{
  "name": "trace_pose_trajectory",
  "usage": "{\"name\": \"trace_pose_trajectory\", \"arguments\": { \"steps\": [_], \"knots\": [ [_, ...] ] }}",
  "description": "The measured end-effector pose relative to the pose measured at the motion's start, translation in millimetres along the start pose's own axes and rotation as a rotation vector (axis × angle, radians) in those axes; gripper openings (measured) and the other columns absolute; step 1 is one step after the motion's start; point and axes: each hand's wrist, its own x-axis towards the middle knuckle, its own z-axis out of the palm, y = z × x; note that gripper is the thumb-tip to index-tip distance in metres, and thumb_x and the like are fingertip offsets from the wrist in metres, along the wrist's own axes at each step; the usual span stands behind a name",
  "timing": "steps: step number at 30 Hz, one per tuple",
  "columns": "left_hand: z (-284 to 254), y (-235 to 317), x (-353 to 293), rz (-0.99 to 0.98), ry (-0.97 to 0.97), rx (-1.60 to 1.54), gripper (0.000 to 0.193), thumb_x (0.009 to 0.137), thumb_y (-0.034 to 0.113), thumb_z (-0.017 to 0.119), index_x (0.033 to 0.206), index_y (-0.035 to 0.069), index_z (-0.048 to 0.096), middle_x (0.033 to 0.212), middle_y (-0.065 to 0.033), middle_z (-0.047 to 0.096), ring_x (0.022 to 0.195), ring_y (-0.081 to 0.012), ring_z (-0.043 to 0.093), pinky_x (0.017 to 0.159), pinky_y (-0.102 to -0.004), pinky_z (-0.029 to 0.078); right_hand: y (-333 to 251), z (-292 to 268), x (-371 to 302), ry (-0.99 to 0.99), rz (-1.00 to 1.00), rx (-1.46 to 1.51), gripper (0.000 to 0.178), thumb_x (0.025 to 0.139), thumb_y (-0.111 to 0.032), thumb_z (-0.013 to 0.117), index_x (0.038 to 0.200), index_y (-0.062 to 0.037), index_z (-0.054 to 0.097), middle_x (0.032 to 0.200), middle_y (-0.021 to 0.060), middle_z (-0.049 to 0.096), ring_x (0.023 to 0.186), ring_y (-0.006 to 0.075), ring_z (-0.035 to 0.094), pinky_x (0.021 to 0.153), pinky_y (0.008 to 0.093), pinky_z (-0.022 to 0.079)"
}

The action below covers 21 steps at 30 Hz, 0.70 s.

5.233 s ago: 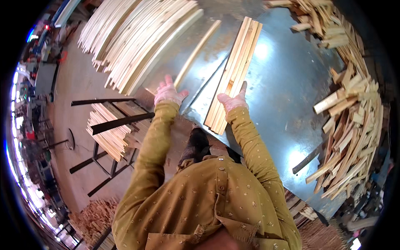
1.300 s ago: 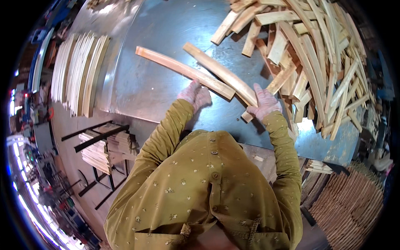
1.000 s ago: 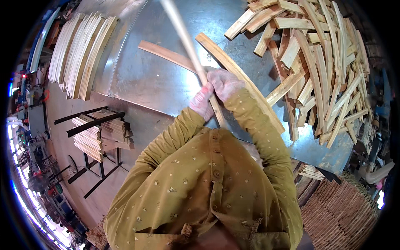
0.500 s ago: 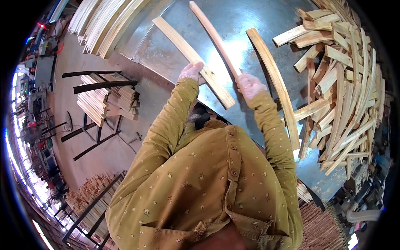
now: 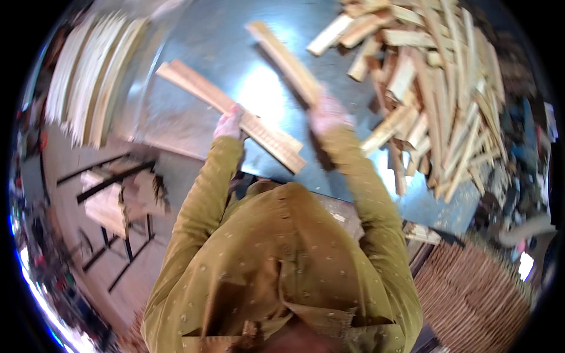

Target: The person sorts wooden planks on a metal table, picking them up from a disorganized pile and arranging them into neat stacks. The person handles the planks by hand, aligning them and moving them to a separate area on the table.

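My left hand [image 5: 228, 122], in a pale covering like a glove, is closed around two wooden slats [image 5: 200, 86]. They lie against each other at a slight angle, with their near ends a little apart. My right hand [image 5: 329, 113], covered the same way, grips the near end of a single wooden slat [image 5: 285, 60] that slopes away to the far left. Both hands are over the metal tabletop [image 5: 194, 38]. The picture is blurred, so single fingers do not show clearly.
A loose heap of wooden pieces [image 5: 432, 82] covers the table's right side. Long strips [image 5: 88, 76] are stacked at the far left. Wood rests on a black metal stand [image 5: 129, 250] left of my arm, and a large wood stack [image 5: 471, 294] is at the lower right.
A second slat has joined the one in my left hand. My right hand now holds a slat, and the one lying at the right is gone from its place. The view has shifted.
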Motion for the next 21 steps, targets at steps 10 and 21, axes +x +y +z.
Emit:
{"name": "trace_pose_trajectory", "arguments": {
  "steps": [10, 21],
  "knots": [
    [-39, 13, 90, -0.008, -0.16, 0.099, 0.041, 0.083, 0.04, 0.072, 0.103, 0.006, 0.064, 0.099, -0.0096, 0.063, 0.091, -0.025, 0.059, 0.084, -0.0387, 0.051, 73, -111, 30, 0.024, 0.347, -0.127, 0.046, 0.088, -0.043, 0.06, 0.112, -0.003, 0.059, 0.102, 0.0191, 0.065, 0.1, 0.0355, 0.062, 0.089, 0.0435, 0.051],
    [-82, 174, 75, 0.149, 0.359, 1.93, 0.071, 0.08, 0.048, 0.068, 0.129, -0.002, 0.05, 0.108, -0.0274, 0.065, 0.104, -0.0412, 0.064, 0.084, -0.0474, 0.054, 249, -159, 23, -0.136, 0.639, -0.434, 0.079, 0.083, -0.042, 0.065, 0.15, -0.0267, 0.026, 0.133, 0.0185, 0.051, 0.118, 0.0358, 0.054, 0.098, 0.0445, 0.047]
  ]
}}
